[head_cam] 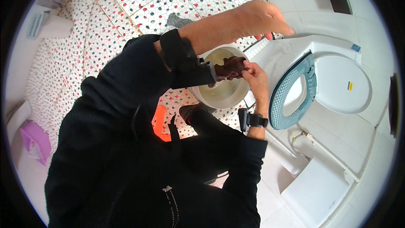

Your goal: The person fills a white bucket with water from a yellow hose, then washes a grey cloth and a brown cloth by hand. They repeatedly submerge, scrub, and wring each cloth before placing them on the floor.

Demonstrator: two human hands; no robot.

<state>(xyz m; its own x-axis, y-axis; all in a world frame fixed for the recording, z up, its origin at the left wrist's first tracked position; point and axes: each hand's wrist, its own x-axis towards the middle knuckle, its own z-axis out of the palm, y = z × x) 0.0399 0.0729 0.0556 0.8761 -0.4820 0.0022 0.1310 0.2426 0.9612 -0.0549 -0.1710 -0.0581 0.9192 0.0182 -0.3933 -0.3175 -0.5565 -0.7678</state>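
My right hand [256, 77] pinches the edge of a dark brown wet-looking cloth [232, 68] between thumb and fingers. The cloth hangs over a round pale bucket [245, 96] holding cloudy yellowish water [218, 93]. Part of the cloth is hidden behind the black device strapped to my left forearm. My left hand [269, 20] is raised beyond the bucket, its fingers apart and nothing visible in it. A black strap with a small device [250, 119] is around my right wrist too.
At right stands a toilet with a teal padded seat cover [292, 91] and raised lid [343, 84], above a white cistern [316, 193]. A grey cloth [178, 20] lies on the pebble-patterned floor [152, 9]. An orange plastic object [161, 123] is by my shoe; a purple bag [36, 141] is far left.
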